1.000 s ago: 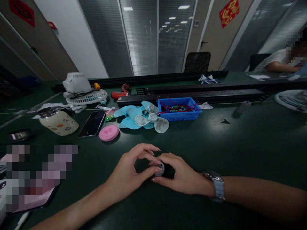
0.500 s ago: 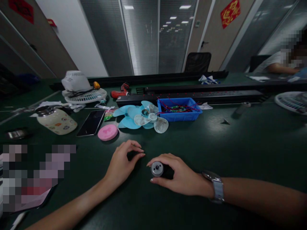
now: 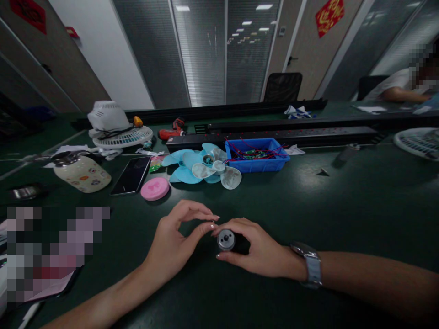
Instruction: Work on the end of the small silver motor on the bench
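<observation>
Motor [image 3: 226, 240] lay gripped in the right hand [image 3: 259, 253] while the left hand [image 3: 173, 242] pinched something tiny beside it.

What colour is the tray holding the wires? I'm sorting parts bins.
Blue; the tray shows clearly in the head view, behind the fan blades.

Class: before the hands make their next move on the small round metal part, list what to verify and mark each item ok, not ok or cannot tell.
1. Right hand grips the round metal part: ok.
2. Part's holed face is turned toward the camera: ok.
3. Left hand pinches something at its fingertips: cannot tell.
4. Left fingertips are close beside the part: ok.
5. Bare table around the hands: ok.
6. Fan blades lie apart from both hands: ok.
</observation>
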Demonstrator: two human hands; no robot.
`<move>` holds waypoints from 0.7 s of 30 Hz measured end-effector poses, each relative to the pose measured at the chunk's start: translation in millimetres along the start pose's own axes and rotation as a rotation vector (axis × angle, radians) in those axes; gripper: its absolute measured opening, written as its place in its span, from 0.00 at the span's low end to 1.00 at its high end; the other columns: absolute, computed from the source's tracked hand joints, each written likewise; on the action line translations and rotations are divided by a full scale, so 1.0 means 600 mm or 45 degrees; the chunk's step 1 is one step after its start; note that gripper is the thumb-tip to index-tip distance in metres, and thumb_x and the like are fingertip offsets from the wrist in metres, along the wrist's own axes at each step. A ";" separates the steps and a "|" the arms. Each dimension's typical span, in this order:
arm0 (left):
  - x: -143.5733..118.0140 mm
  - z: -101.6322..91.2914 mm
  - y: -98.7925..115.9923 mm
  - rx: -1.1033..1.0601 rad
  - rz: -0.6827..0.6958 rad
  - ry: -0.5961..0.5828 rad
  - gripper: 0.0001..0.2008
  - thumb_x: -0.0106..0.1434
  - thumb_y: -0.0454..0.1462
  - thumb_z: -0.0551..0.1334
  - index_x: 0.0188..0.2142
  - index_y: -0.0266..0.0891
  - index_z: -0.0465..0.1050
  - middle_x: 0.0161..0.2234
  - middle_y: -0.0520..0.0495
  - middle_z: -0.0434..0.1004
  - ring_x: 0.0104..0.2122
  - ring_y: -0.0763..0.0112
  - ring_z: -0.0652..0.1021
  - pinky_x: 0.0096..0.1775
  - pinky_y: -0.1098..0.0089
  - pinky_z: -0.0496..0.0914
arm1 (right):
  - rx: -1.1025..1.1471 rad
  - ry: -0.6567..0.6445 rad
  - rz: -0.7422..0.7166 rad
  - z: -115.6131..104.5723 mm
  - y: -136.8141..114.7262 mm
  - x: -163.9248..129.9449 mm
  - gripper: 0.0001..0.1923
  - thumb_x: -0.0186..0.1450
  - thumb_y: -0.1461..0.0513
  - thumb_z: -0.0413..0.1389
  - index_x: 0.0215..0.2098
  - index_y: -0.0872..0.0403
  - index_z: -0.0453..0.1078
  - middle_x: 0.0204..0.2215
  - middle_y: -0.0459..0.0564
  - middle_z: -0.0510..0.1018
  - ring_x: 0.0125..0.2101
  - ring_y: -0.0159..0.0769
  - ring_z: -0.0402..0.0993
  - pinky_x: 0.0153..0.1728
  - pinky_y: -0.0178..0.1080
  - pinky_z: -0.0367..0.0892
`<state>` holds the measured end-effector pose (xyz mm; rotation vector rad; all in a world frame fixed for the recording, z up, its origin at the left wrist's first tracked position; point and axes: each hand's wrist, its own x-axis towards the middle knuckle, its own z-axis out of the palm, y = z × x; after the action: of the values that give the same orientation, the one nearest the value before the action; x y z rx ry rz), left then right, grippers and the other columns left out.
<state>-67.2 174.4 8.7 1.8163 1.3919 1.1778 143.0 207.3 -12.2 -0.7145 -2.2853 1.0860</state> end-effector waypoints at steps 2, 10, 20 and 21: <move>-0.005 0.006 0.017 -0.024 0.063 -0.050 0.05 0.61 0.34 0.66 0.38 0.41 0.74 0.37 0.49 0.79 0.41 0.65 0.79 0.44 0.66 0.74 | -0.009 0.023 -0.003 0.002 0.002 0.000 0.18 0.59 0.56 0.64 0.46 0.52 0.71 0.43 0.48 0.78 0.43 0.37 0.74 0.47 0.41 0.66; -0.002 0.011 0.027 0.085 0.143 -0.252 0.05 0.62 0.35 0.64 0.39 0.44 0.76 0.39 0.48 0.78 0.42 0.64 0.78 0.46 0.62 0.72 | -0.021 0.036 -0.014 0.005 0.002 0.001 0.14 0.60 0.57 0.64 0.41 0.55 0.71 0.38 0.50 0.77 0.39 0.37 0.73 0.43 0.41 0.66; 0.002 0.005 0.030 0.092 -0.008 -0.218 0.03 0.58 0.35 0.68 0.31 0.41 0.76 0.40 0.49 0.79 0.40 0.63 0.80 0.47 0.60 0.71 | -0.019 0.057 -0.032 0.005 0.004 -0.001 0.19 0.60 0.56 0.64 0.46 0.54 0.69 0.40 0.49 0.77 0.40 0.36 0.73 0.42 0.40 0.66; 0.002 0.006 0.029 0.086 -0.005 -0.211 0.03 0.58 0.35 0.68 0.30 0.41 0.76 0.39 0.49 0.79 0.39 0.63 0.80 0.47 0.60 0.72 | -0.017 0.054 -0.030 0.005 0.004 -0.001 0.18 0.60 0.56 0.64 0.45 0.54 0.70 0.38 0.49 0.77 0.39 0.36 0.74 0.42 0.40 0.66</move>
<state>-56.0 170.3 22.2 1.9099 1.3539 0.9644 142.2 206.4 -15.7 -0.7072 -2.2615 1.0366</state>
